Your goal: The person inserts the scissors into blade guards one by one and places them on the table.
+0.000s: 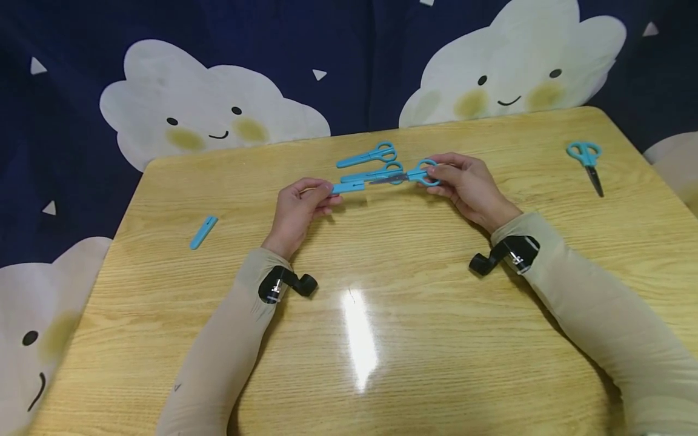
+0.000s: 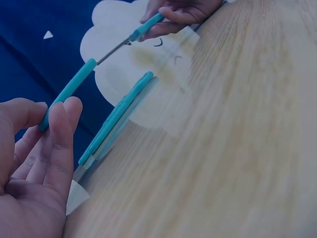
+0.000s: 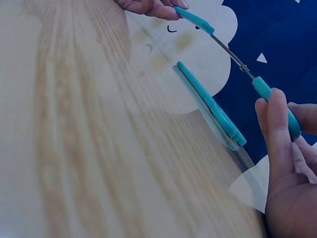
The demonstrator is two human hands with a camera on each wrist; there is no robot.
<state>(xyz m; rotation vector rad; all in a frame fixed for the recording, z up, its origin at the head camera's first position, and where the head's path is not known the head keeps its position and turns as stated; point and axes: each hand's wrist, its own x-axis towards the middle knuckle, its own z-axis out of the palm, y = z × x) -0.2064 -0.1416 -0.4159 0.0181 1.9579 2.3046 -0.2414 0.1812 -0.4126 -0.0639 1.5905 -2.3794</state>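
My left hand [image 1: 299,209] pinches a blue scissors cover [image 1: 349,187] between thumb and fingers. By its blue handles, my right hand [image 1: 470,186] holds a pair of scissors [image 1: 418,175], the blades pointing left. In the left wrist view the blade tips meet the mouth of the cover [image 2: 74,84], and most of the metal shows outside it. The right wrist view shows the same scissors [image 3: 262,88] in line with the cover. Just behind the hands, two pairs of blue scissors lie in their covers, a farther pair [image 1: 360,158] and a nearer pair [image 1: 354,177] partly hidden by the held scissors.
Bare-bladed scissors [image 1: 586,155] with blue handles lie at the table's far right. A loose blue cover [image 1: 204,232] rests on the left side. The wooden table [image 1: 414,339] ends at a dark blue cloth [image 1: 360,72] printed with clouds.
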